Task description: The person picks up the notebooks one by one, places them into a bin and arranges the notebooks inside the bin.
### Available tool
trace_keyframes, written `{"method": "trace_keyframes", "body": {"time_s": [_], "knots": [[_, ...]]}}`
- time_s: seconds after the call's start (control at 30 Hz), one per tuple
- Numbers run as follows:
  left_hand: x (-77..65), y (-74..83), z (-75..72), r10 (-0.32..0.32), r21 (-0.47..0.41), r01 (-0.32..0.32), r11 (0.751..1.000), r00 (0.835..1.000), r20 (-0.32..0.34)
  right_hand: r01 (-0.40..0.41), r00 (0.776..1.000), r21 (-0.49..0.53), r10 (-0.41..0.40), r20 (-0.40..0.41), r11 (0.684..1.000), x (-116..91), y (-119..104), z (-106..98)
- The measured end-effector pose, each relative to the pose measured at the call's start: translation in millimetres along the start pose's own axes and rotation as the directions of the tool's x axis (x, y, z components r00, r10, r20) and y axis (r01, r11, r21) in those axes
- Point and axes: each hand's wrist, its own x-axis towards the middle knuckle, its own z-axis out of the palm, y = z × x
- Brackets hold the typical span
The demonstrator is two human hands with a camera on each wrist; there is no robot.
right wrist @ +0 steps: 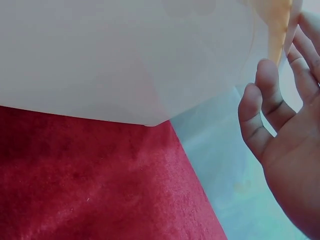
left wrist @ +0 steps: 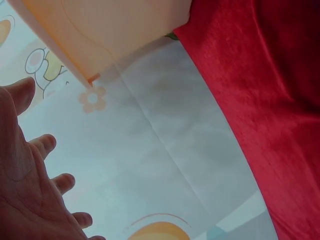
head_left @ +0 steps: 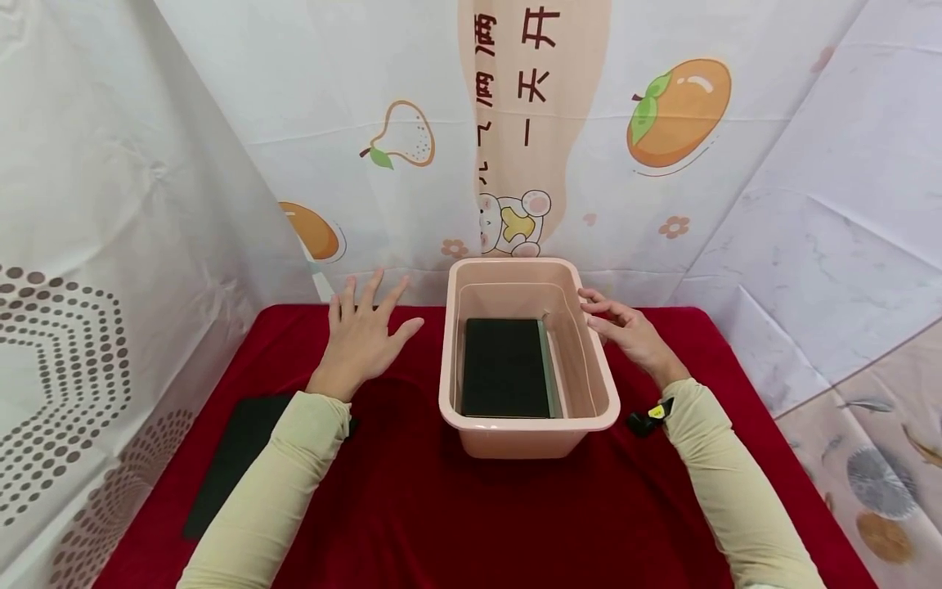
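A pink plastic basin (head_left: 533, 424) stands on the red cloth with a dark, flat, book-like thing (head_left: 506, 368) lying inside it. Beside the basin's left wall, my left hand (head_left: 362, 341) is spread with straight fingers and holds nothing; a gap separates it from the rim. On the other side, my right hand (head_left: 629, 331) is at the basin's right rim, its loosely bent fingertips touching or nearly touching the edge. In the right wrist view, the fingers (right wrist: 268, 82) lie close to the basin's outer wall (right wrist: 115, 60). The basin's underside is hidden.
A flat black panel (head_left: 234, 454) lies on the left of the red cloth (head_left: 508, 523), partly hidden by my left forearm. White printed curtains (head_left: 331, 74) hang behind the table and along both sides. A small black device (head_left: 648, 419) is at my right wrist.
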Motion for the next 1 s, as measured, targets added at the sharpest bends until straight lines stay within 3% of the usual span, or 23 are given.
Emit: {"method": "trace_keyframes", "body": {"time_s": [0.6, 1.0], "knots": [[-19.5, -32.8, -0.8, -0.066, -0.011, 0.066, 0.998, 0.998, 0.000, 0.007, 1.000, 0.002, -0.007, 0.000, 1.000, 0.8, 1.8, -1.0], [-35.6, -56.2, -6.1, -0.120, -0.069, 0.118, 0.991, 0.993, -0.017, 0.002, 1.000, -0.007, -0.002, -0.012, 1.000, 0.2, 3.0, -0.9]]}}
